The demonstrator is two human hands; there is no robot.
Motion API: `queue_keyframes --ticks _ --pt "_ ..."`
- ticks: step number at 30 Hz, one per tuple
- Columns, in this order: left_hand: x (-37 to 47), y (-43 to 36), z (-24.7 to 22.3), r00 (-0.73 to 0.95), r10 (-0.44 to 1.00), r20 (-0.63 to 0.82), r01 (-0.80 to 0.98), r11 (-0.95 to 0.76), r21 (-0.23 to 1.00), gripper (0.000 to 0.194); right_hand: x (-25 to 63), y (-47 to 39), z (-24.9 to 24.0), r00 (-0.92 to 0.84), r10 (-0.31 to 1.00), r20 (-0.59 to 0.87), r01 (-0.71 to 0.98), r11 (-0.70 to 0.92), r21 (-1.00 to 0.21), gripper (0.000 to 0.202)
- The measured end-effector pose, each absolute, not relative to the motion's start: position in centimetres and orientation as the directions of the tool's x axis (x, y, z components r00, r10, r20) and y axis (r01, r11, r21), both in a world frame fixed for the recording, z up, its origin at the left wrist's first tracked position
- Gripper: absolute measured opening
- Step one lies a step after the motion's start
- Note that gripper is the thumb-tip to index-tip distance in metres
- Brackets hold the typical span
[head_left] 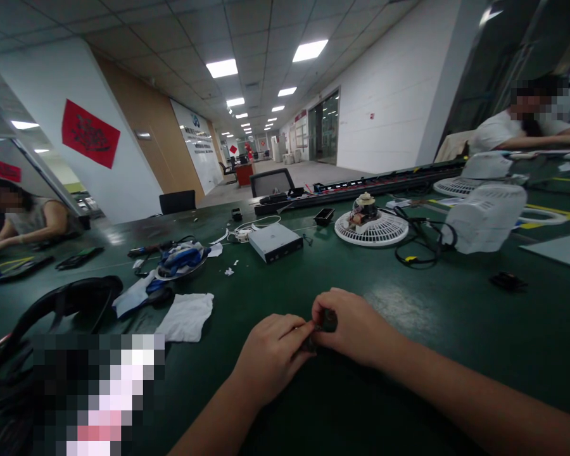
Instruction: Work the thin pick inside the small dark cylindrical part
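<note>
Where hands (273, 354) (356, 326) meet, something small (308, 345) sits.

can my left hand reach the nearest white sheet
Probably yes: only green tabletop shows between the left hand and the white sheet, though that hand seems to hold a small part.

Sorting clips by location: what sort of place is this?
Probably an office used as a workshop: an office-style chair stands beyond a green worktable bearing a white round grille with mechanical parts on it.
</note>
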State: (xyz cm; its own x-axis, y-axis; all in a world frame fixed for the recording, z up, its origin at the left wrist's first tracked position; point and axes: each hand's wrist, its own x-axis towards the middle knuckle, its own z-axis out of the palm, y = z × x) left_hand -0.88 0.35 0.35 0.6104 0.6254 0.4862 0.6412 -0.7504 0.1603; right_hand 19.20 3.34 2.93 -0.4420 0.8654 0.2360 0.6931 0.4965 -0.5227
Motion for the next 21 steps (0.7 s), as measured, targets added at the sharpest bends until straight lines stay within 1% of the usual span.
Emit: queue_keyframes --ticks 2,3,7,11,13,14,16,18,20,21 --pt "-0.9 0.3 0.3 0.629 0.625 0.463 0.642 -0.753 0.145 0.034 19.2 3.4 2.9 -0.451 0.873 0.185 0.705 0.475 -0.527 0.012" --pt "-0.8 0.3 0.3 0.627 0.630 0.458 0.644 -0.750 0.150 0.034 19.2 3.5 2.8 -0.452 0.873 0.182 0.702 0.474 -0.531 0.011" --pt "-0.7 0.2 0.5 0.562 0.665 0.491 0.656 -0.721 0.225 0.038 19.3 3.7 2.7 -0.453 0.858 0.243 0.660 0.506 -0.556 0.009" --pt "-0.8 0.5 0.5 0.457 0.697 0.552 0.679 -0.674 0.290 0.039 19.7 3.9 3.0 -0.562 0.765 0.316 0.555 0.632 -0.541 0.006" --pt "-0.9 0.6 0.5 0.361 0.715 0.599 0.690 -0.636 0.345 0.038 19.9 4.0 3.2 -0.584 0.733 0.350 0.538 0.672 -0.510 0.016" --pt "-0.9 0.7 0.5 0.294 0.726 0.621 0.693 -0.610 0.384 0.036 20.0 4.1 3.1 -0.576 0.735 0.359 0.556 0.673 -0.487 0.019" --pt "-1.0 0.7 0.6 0.136 0.743 0.656 0.689 -0.547 0.476 0.032 20.2 4.3 3.0 -0.555 0.761 0.336 0.632 0.649 -0.424 0.018" --pt "-1.2 0.6 0.7 -0.028 0.747 0.665 0.658 -0.487 0.574 0.030 20.3 4.5 2.7 -0.564 0.785 0.255 0.695 0.618 -0.366 0.020" --pt "-1.3 0.6 0.7 -0.133 0.746 0.652 0.620 -0.451 0.642 0.032 20.3 4.7 2.4 -0.569 0.808 0.155 0.725 0.582 -0.370 0.019" --pt "-1.4 0.5 0.7 -0.149 0.748 0.647 0.613 -0.444 0.653 0.033 20.3 4.7 2.4 -0.570 0.813 0.119 0.728 0.566 -0.386 0.016"
